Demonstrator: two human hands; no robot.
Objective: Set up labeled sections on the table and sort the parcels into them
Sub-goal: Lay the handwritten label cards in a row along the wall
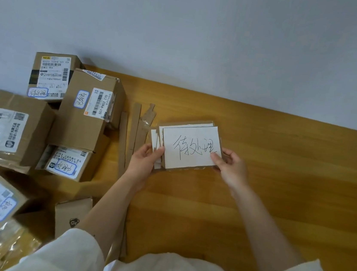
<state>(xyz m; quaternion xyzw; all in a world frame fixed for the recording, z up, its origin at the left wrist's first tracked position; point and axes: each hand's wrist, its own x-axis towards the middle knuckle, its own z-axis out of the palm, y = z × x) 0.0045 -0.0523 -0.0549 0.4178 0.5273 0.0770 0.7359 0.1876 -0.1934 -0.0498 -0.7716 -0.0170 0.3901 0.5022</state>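
Wooden table (278,192), warm orange grain, smooth and matte, set against a pale wall (186,23). Parcels (81,112) crowd the left end: brown corrugated boxes, rectangular, stacked and leaning, each with white printed shipping labels and small blue-bordered handwritten stickers. Some are wrapped in glossy clear tape. Thin cardboard strips (133,129), long and narrow with ragged edges, lie between the boxes and the hands, long axes running roughly away from the person.

Label cards (189,148): a small stack of flat rectangular cardboard pieces faced with white paper, top one bearing three handwritten characters in dark pen. Stack held above the table near its middle, long axis left-to-right, tilted slightly counter-clockwise, written face up toward the camera.

Left hand (145,160) clasps the stack's left edge, thumb on top, fingers beneath (the lower cards fan out a little there). Right hand (230,166) pinches the right edge, thumb pressed on the white face, fingers curled under.

Cream loose sleeves (73,255) at bottom.
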